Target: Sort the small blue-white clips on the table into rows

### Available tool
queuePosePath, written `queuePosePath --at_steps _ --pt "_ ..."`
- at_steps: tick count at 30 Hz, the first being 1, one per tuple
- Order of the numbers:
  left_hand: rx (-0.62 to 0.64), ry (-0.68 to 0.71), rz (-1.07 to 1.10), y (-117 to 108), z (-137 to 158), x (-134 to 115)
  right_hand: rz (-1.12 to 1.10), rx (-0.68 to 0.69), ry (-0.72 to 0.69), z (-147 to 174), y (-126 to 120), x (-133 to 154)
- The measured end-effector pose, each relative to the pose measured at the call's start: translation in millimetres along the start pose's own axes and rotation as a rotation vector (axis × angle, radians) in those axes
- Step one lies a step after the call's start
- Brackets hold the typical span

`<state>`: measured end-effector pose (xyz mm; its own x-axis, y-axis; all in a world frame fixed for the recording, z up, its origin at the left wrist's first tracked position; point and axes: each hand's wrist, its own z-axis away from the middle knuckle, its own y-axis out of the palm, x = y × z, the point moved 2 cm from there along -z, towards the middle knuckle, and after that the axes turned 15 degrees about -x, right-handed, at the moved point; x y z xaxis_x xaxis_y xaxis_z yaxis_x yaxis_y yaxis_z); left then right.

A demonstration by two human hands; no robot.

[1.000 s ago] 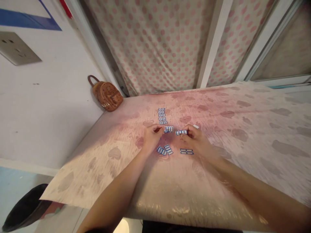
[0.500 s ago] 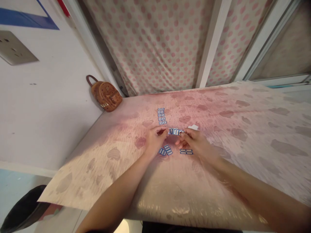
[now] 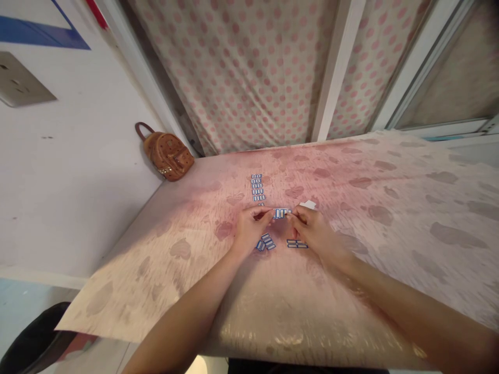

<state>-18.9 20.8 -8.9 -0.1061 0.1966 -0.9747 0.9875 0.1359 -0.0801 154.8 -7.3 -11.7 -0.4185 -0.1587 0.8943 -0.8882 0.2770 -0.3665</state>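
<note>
Between my two hands is a small strip of blue-framed white labels (image 3: pixel 281 213), pinched at each end. My left hand (image 3: pixel 251 226) grips its left end with thumb and fingers. At the other end, my right hand (image 3: pixel 312 228) pinches with thumb and forefinger. Below my left hand lie a few loose label pieces (image 3: pixel 266 242), at angles to each other. Near my right hand a flat label piece (image 3: pixel 297 243) rests on the table. Beyond my left hand, several label pieces (image 3: pixel 257 188) form a column. White paper (image 3: pixel 308 204) shows behind my right hand.
A patterned cloth covers the table (image 3: pixel 187 291). At its far left corner a small brown backpack (image 3: pixel 167 155) leans by the wall. A polka-dot curtain (image 3: pixel 249 72) hangs behind. A dark bin (image 3: pixel 37 335) stands on the floor at the lower left.
My hands have drawn slightly closer together on the strip, and less of it shows between them. My right fingers are more curled in. The view has shifted a little.
</note>
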Motion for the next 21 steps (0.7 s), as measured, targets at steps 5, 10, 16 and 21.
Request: queuePosePath --at_steps 5,10,16,21 --pt "0.02 -0.008 -0.01 0.6 1.1 -2.4 0.007 0.005 -0.021 -0.2 0.3 0.2" --pt "0.024 -0.02 -0.01 1.1 1.5 -0.8 0.001 0.016 -0.032 -0.6 1.2 -2.2" --pt "0.012 -0.036 0.003 0.3 0.1 0.4 0.038 0.005 -0.038 -0.7 1.2 -4.7" --pt "-0.016 -0.057 0.011 -2.3 -3.6 -0.2 0.22 -0.085 -0.225 -0.9 -5.0 2.1"
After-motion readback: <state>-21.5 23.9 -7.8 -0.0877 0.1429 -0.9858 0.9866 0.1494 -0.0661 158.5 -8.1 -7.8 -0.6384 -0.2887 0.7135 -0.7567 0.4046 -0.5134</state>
